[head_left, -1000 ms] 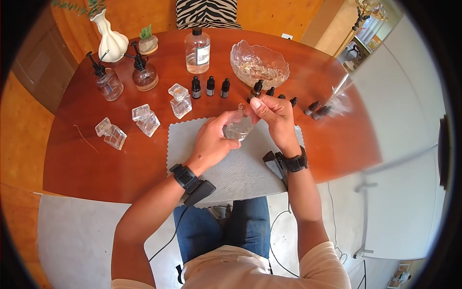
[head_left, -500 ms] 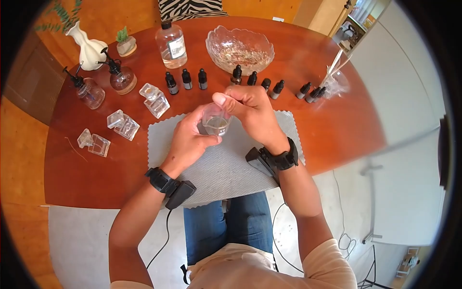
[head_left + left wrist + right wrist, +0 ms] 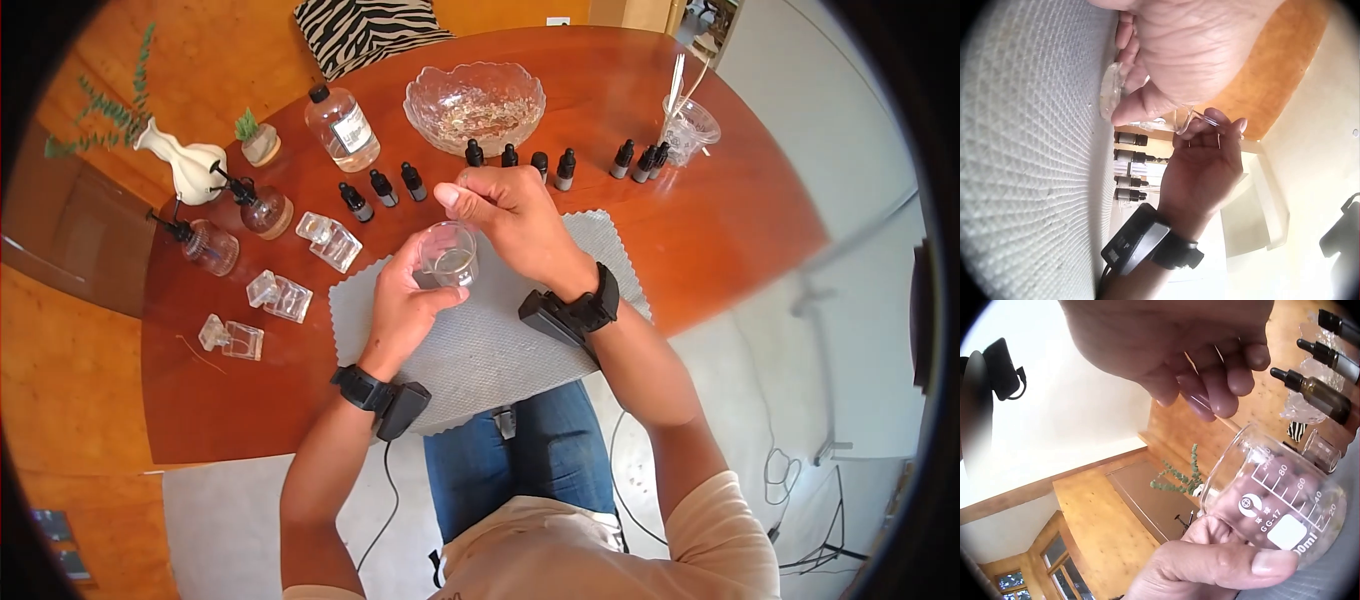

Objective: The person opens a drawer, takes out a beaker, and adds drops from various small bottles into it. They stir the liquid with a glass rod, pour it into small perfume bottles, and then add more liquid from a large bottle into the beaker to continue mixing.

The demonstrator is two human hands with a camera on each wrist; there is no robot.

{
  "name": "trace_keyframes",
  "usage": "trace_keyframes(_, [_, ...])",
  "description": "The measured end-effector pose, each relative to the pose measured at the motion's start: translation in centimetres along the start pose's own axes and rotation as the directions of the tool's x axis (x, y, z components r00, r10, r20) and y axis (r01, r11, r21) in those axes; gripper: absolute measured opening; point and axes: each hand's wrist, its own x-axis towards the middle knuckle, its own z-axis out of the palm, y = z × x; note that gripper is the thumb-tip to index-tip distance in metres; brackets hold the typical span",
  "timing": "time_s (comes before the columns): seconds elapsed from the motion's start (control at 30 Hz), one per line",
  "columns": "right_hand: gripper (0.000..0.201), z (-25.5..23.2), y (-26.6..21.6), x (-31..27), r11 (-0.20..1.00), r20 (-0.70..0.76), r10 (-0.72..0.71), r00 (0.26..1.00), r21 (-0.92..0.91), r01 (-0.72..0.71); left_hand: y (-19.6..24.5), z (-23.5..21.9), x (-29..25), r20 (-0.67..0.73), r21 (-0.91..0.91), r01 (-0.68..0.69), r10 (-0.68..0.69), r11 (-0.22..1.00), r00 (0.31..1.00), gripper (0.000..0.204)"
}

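Note:
My left hand grips a small glass beaker over the mat, thumb on one side and fingers around the other. White volume marks run up its wall, and a little clear liquid shows inside in the head view. Above the rim, my right hand pinches a thin clear rod between thumb and fingertips, the other fingers curled. The rod slants by the beaker's mouth in the left wrist view; its lower end is hard to make out. Beneath both hands lies a grey textured mat.
Dark dropper bottles stand in groups beyond the mat. To the left are three square glass bottles and two pump bottles. Farther back stand a large labelled bottle, a glass bowl and a white vase.
The head view has shifted and turned. The beaker has come slightly left over the mat, and my right hand has stayed above its rim with fingers pinched.

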Motion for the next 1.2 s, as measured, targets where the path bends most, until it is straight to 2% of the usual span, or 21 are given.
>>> trace_keyframes(0.1, [0.043, -0.4, -0.6, -0.1, 1.0, 0.051, 0.014, 0.999, 0.013, -0.015, 0.2, 0.1, 0.0, -0.009, 0.01, 0.005, -0.005, 1.0, 1.0, 0.069])
trace_keyframes(0.2, [0.045, 0.1, -0.8, -0.1, 0.997, -0.025, -0.009, 1.0, 0.071, 0.011, -0.2, -0.1, 0.2, 0.006, 0.024, -0.007, 0.007, 1.0, 1.0, 0.07])
trace_keyframes(0.3, [0.045, 0.0, -0.3, 0.0, 1.0, 0.033, 0.013, 0.999, 0.015, -0.013, -0.1, 0.1, 0.1, -0.008, -0.016, 0.012, -0.012, 1.0, 1.0, 0.07])
trace_keyframes(0.33, [0.046, 0.1, 0.4, 0.0, 0.998, 0.05, 0.03, 0.998, 0.052, -0.033, 0.0, 0.1, 0.1, -0.008, -0.013, 0.014, -0.014, 1.0, 1.0, 0.07])
trace_keyframes(0.43, [0.048, 0.3, 0.6, 0.0, 0.992, 0.035, 0.059, 0.998, 0.106, -0.063, 0.1, 0.1, 0.1, -0.013, -0.009, 0.01, -0.01, 1.0, 1.0, 0.07])
trace_keyframes(0.53, [0.05, 0.9, 1.1, 0.1, 0.991, 0.004, 0.017, 1.0, 0.134, -0.018, 0.0, 0.1, 0.0, -0.019, -0.011, 0.016, -0.016, 1.0, 1.0, 0.07])
trace_keyframes(0.63, [0.05, 0.4, 0.3, 0.0, 0.988, 0.044, 0.066, 0.997, 0.136, -0.071, 0.2, 0.1, 0.0, -0.012, -0.008, 0.049, -0.049, 0.999, 0.999, 0.07])
trace_keyframes(0.83, [0.047, 0.3, 0.6, 0.1, 0.999, -0.055, -0.028, 0.998, 0.044, 0.031, -0.1, 0.2, 0.1, -0.021, 0.044, -0.006, 0.007, 0.999, 1.0, 0.069])
trace_keyframes(0.93, [0.045, 0.1, 0.1, 0.0, 0.999, 0.016, 0.025, 1.0, 0.021, -0.025, 0.0, 0.2, 0.1, -0.027, 0.022, 0.006, -0.006, 1.0, 1.0, 0.069])
trace_keyframes(1.13, [0.043, 0.1, 0.4, 0.0, 0.999, -0.006, -0.043, 0.999, 0.001, 0.043, 0.0, 0.2, 0.1, -0.028, 0.041, -0.007, 0.008, 0.999, 1.0, 0.07])
trace_keyframes(1.2, [0.05, -0.1, 0.0, -0.1, 0.998, 0.043, 0.039, 0.998, 0.05, -0.041, 0.1, 0.3, 0.0, -0.031, 0.03, -0.003, 0.004, 1.0, 0.999, 0.069])
